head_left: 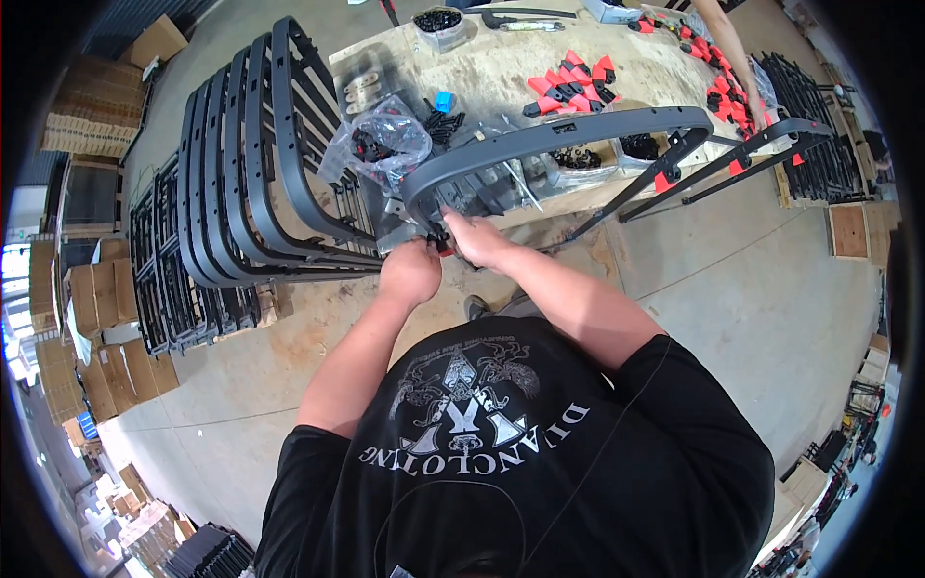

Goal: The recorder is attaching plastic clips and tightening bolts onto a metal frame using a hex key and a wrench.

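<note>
A dark grey metal frame [559,137] with rounded corners rests at the near edge of the workbench. At its near left corner my right hand [474,241] is closed round the bar, thumb uppermost. Just left of it, my left hand [411,272] is closed in a fist on a small black-and-red fitting [441,245] low on that corner. The fingers hide most of this fitting. Beyond my hands lies a clear plastic bag [390,135] of dark parts. Red-and-black fittings [665,179] are also attached at the frame's right end.
Several similar frames [241,164] stand in a row on the left. The wooden workbench [405,58] holds red-and-black pieces [575,85], a blue block [444,101] and hardware boxes [583,159]. Another person's arm [732,48] reaches in at the far right. Cardboard boxes [106,299] are stacked far left.
</note>
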Available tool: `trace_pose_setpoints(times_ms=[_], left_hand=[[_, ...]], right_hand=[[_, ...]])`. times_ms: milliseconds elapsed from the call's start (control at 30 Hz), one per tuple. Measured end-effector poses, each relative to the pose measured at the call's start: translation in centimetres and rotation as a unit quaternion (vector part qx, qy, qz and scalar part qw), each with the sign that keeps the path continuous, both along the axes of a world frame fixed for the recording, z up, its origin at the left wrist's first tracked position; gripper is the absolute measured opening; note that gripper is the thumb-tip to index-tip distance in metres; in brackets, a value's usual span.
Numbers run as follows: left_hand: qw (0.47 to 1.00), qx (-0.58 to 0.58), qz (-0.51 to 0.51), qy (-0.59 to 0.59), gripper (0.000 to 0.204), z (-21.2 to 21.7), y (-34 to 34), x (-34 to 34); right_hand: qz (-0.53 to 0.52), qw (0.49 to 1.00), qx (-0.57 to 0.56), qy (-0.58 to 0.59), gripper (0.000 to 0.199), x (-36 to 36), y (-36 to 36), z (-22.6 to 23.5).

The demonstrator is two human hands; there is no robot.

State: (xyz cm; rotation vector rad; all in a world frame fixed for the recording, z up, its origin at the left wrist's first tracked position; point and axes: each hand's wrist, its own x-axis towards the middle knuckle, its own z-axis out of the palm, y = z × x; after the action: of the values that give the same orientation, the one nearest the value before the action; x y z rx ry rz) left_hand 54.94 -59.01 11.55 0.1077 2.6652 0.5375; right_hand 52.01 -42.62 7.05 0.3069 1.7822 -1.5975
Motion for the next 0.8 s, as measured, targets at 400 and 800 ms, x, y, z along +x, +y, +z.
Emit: trace_pose_setpoints(times_ms=[400,800], left_hand=[[1.0,-0.003,0.006,-0.012,0.036,0.5,0.1,-0.1],[0.999,-0.042,-0.022,0.008,0.04,0.4,0.4,0.2]], right_hand=[[0.021,0.999,-0.022,-0.042,0.038,0.5,0.1,0.6],[0.008,0.989,0.09,0.115,0.045,1.3,-1.7,-1.0]])
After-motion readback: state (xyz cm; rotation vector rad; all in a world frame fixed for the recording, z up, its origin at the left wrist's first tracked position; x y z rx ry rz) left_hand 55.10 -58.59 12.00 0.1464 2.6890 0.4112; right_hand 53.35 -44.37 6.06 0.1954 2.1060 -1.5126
